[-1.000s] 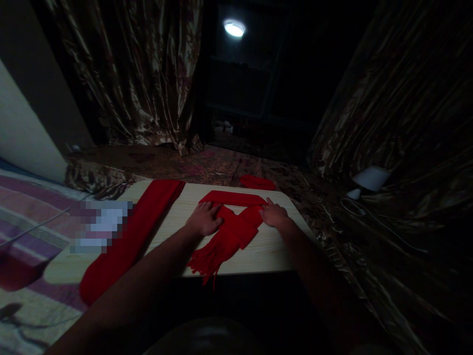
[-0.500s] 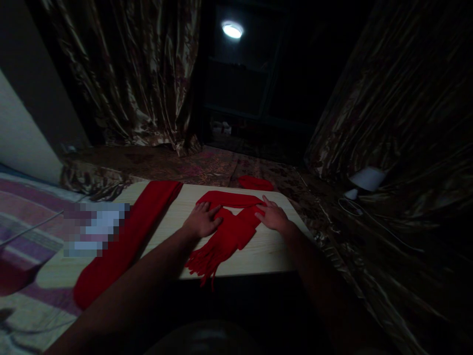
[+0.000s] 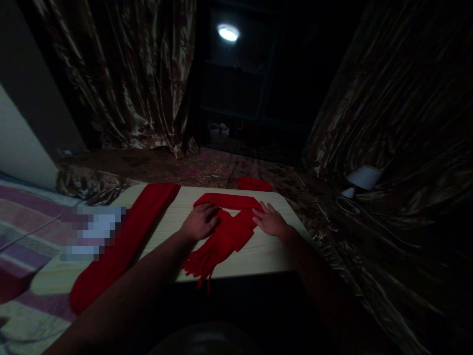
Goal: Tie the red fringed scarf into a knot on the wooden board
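Observation:
A red fringed scarf [image 3: 236, 229] lies folded on a pale wooden table [image 3: 271, 259], its ends crossing below a straight upper band and the tassels pointing toward me. At the scarf's left corner is my left hand [image 3: 200, 223], with its fingers bent over the cloth. My right hand [image 3: 272, 220] rests on the right corner, fingers spread and touching the fabric. A small gap of table shows between the band and the crossing. The cloth under both palms is hidden.
A long folded red cloth [image 3: 125, 246] lies across the table's left side, beside a pixelated patch. Another red item [image 3: 253, 184] sits beyond the far edge. A white lamp [image 3: 365, 177] with a cord stands at right. A striped bedspread [image 3: 25, 212] is at left.
The fingers of my left hand have drawn in from lying spread to bent over the scarf's corner. My right hand stays at the right corner. The view has shifted slightly.

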`<state>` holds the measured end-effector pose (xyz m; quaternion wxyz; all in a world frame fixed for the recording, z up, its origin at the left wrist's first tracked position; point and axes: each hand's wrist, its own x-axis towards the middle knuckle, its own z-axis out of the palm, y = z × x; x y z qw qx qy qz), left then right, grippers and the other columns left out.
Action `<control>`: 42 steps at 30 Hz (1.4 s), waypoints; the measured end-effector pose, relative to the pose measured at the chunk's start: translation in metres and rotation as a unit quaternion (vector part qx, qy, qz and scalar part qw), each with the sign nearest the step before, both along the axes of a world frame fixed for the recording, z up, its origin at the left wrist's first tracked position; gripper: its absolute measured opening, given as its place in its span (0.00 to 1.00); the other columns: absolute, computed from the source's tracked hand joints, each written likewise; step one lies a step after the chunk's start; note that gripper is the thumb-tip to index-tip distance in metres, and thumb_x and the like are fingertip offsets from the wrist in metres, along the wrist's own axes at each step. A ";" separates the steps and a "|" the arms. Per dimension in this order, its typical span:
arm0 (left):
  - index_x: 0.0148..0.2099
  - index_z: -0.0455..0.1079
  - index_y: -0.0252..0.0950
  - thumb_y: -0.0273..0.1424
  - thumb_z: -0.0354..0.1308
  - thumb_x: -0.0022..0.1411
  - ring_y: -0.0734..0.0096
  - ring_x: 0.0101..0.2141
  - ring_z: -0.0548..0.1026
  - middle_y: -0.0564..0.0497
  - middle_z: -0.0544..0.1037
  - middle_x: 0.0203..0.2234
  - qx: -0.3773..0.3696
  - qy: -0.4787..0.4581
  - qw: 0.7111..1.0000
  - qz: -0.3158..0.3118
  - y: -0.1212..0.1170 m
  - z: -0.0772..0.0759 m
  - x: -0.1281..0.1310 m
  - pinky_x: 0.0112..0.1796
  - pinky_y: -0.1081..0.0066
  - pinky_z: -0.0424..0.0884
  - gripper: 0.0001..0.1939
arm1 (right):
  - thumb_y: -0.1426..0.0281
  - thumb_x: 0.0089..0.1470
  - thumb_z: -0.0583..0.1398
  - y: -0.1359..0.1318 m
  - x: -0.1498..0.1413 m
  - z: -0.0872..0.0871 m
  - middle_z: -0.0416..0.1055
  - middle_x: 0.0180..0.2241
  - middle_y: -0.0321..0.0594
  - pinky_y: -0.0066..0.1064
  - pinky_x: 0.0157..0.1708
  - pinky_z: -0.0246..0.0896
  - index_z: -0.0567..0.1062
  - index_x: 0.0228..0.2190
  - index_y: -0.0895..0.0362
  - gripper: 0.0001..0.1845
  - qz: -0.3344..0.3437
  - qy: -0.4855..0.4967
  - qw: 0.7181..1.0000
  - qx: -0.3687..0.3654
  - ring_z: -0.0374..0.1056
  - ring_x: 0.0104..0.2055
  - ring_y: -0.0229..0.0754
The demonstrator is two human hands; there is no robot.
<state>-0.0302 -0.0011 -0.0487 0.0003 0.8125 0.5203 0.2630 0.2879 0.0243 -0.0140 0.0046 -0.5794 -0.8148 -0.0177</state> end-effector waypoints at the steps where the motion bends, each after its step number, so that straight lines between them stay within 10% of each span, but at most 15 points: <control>1: 0.59 0.72 0.38 0.41 0.45 0.68 0.58 0.56 0.68 0.44 0.74 0.55 0.004 -0.012 1.000 0.004 -0.001 0.004 0.001 0.59 0.59 0.62 0.24 | 0.50 0.63 0.50 0.000 -0.001 0.000 0.43 0.71 0.39 0.48 0.66 0.41 0.64 0.63 0.45 0.31 -0.003 0.005 1.000 -0.002 0.40 0.71 0.55; 10: 0.50 0.75 0.39 0.39 0.52 0.64 0.55 0.48 0.71 0.41 0.75 0.43 0.004 0.090 0.993 -0.076 0.041 0.053 0.070 0.47 0.60 0.68 0.17 | 0.63 0.58 0.60 0.024 -0.010 0.001 0.75 0.50 0.48 0.31 0.48 0.62 0.69 0.53 0.57 0.23 -0.137 0.177 0.972 0.070 0.71 0.50 0.45; 19: 0.50 0.73 0.33 0.38 0.54 0.63 0.52 0.44 0.75 0.37 0.77 0.42 -0.027 0.142 0.988 -0.058 0.078 0.046 0.139 0.43 0.59 0.70 0.18 | 0.55 0.50 0.64 0.048 -0.013 -0.009 0.78 0.43 0.48 0.31 0.37 0.64 0.72 0.45 0.58 0.26 -0.230 0.203 0.952 -0.001 0.75 0.44 0.49; 34: 0.51 0.68 0.34 0.35 0.47 0.68 0.54 0.47 0.71 0.38 0.74 0.44 0.049 0.102 0.991 -0.065 0.069 0.044 0.125 0.48 0.59 0.66 0.15 | 0.70 0.56 0.57 0.039 -0.035 -0.006 0.74 0.46 0.49 0.34 0.43 0.65 0.66 0.48 0.55 0.17 -0.222 0.141 0.959 0.107 0.73 0.47 0.49; 42: 0.55 0.68 0.33 0.46 0.51 0.63 0.48 0.49 0.71 0.36 0.73 0.47 -0.049 0.110 0.991 -0.066 0.039 0.045 0.124 0.49 0.54 0.67 0.26 | 0.67 0.57 0.56 0.044 -0.026 0.002 0.74 0.47 0.56 0.40 0.44 0.67 0.65 0.54 0.60 0.23 -0.257 0.111 0.960 0.005 0.73 0.48 0.54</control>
